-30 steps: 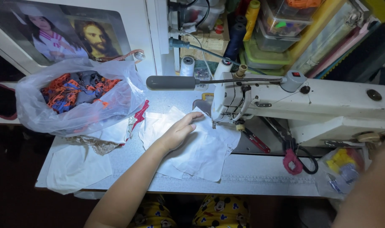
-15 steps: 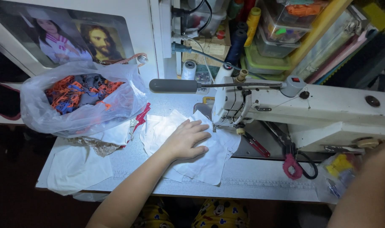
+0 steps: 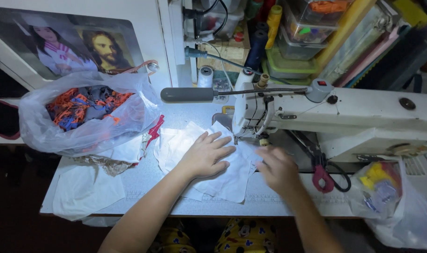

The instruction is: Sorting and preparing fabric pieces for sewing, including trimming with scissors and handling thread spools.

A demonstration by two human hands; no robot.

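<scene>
Fingers of the left hand lie spread — flat on the white cloth — right hand's fingers blurred, state unclear.

Both hands on white fabric

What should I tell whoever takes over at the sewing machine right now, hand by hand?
Left hand: flat, fingers spread, pressing the white cloth down on the table, just left of the needle.
Right hand: blurred, on the cloth's right edge under the machine head; grip can't be told.
Things: cloth lies partly under the needle area; red scissors right of the right hand; bag of scraps at far left; more white pieces on the table's left.
Done: cloth laid at the needle.
Left: no seam visible; whether stitching has begun can't be told.
</scene>
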